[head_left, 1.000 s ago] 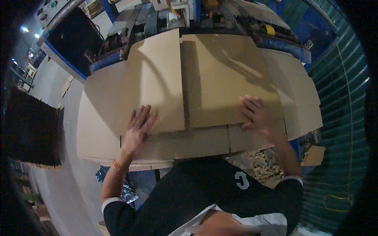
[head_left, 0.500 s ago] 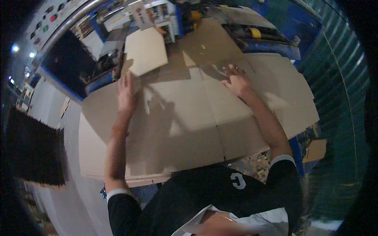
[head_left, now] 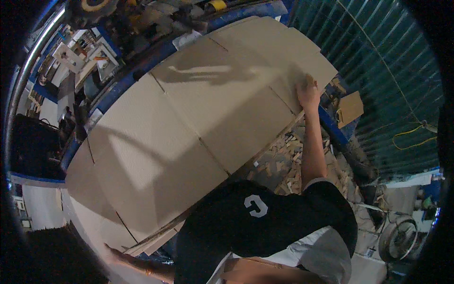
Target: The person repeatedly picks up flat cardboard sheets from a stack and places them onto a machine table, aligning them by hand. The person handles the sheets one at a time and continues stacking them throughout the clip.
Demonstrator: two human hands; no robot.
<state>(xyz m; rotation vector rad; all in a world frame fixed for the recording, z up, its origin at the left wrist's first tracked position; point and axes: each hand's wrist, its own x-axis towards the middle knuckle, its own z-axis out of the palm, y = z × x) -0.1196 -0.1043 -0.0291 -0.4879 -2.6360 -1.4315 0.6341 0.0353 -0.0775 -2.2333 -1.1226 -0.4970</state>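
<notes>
Across the centre, a long flat tan cardboard sheet [head_left: 179,137] slants from bare left hand [head_left: 119,256], lower left, toward bare right hand [head_left: 309,97]; both grips' closure unclear.

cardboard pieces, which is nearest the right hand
The big top sheet: the right hand is at its edge, while the small piece lies by the green wall.

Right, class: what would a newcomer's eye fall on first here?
Probably the broad cardboard sheet slanting across the middle, with the right hand at its right end. Next might come the green corrugated wall at upper right, then the small brown scraps scattered past the sheet's near edge, right of centre.
</notes>
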